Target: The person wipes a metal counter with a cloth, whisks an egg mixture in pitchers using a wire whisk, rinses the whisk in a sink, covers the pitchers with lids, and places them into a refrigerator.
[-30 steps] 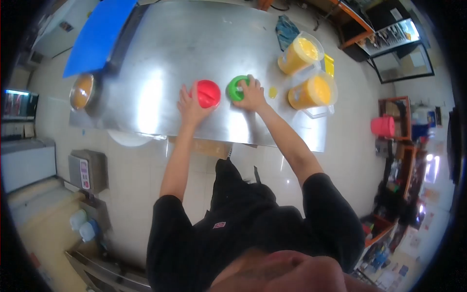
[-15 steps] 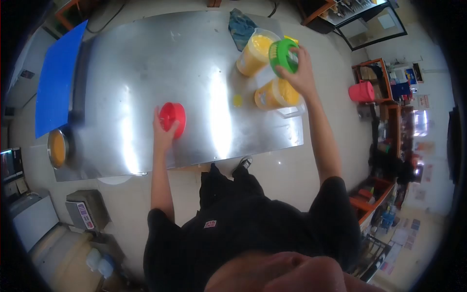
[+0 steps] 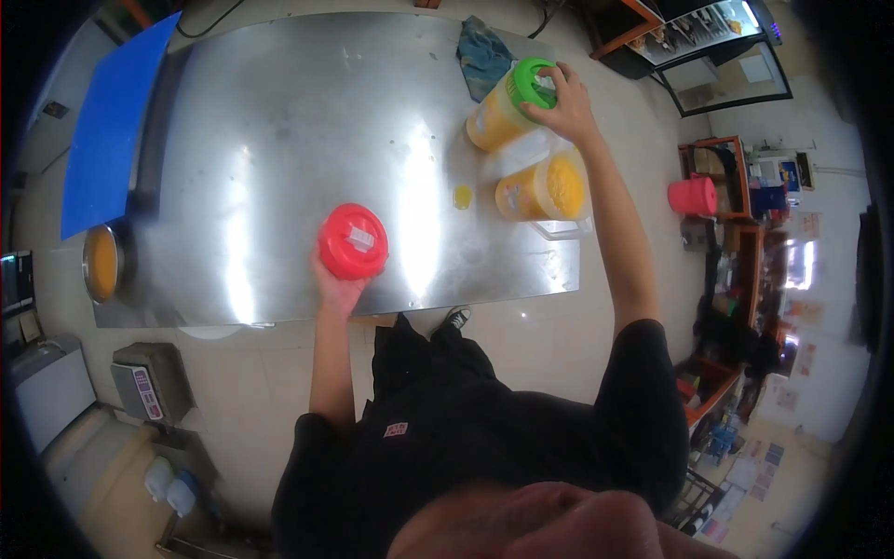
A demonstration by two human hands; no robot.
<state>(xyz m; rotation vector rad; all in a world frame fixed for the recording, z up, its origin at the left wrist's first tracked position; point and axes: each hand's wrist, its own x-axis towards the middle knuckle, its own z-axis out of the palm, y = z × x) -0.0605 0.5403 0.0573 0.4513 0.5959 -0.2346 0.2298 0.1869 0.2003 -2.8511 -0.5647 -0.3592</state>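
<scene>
My left hand [image 3: 342,289] holds a round red lid [image 3: 354,240] from below, above the near part of the steel table [image 3: 279,121]. With its fingers on a green lid [image 3: 531,84], my right hand [image 3: 566,104] is at the top of the farther pitcher [image 3: 491,125], which holds yellow liquid. The green lid sits over that pitcher's mouth. Nearer to me stands a second pitcher [image 3: 521,196], uncovered, with yellow contents up near its rim. A small yellow spill [image 3: 462,197] lies left of it.
A dark blue-green cloth [image 3: 484,58] lies beyond the pitchers. At the table's left are a blue sheet [image 3: 112,130] and a metal bowl [image 3: 101,265] of orange liquid. A scale [image 3: 149,384] stands left below the table.
My right hand has carried the green lid from the tabletop up onto the farther pitcher. The red lid has been picked up and turned over in my left hand.
</scene>
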